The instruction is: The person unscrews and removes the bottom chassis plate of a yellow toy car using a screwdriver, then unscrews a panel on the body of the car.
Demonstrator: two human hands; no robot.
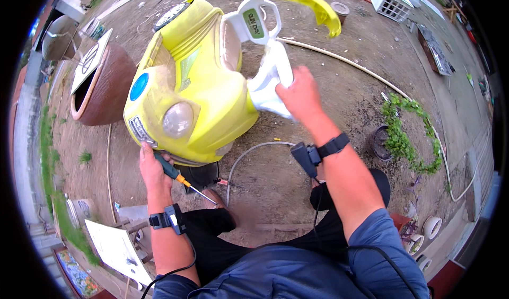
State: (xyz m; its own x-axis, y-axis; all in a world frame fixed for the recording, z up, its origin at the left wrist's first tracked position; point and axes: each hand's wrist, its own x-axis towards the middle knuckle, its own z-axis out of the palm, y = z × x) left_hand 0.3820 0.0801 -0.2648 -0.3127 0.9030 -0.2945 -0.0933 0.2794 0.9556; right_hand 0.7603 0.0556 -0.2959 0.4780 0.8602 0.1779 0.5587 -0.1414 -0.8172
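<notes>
dirt ground (275, 193), right hand (302, 95) forward

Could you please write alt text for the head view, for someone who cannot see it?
A person's right hand grips a white part at the side of a yellow toy car, while the left hand, holding a screwdriver, touches the car's front. A brown pot and a leafy plant stand on the dirt ground.

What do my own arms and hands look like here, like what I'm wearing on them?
Your left hand and right hand are gloveless, with forearms bare below short navy-blue sleeves. Each wrist wears a black strap carrying a boxy dark module, with a thin black cable trailing from it.
</notes>
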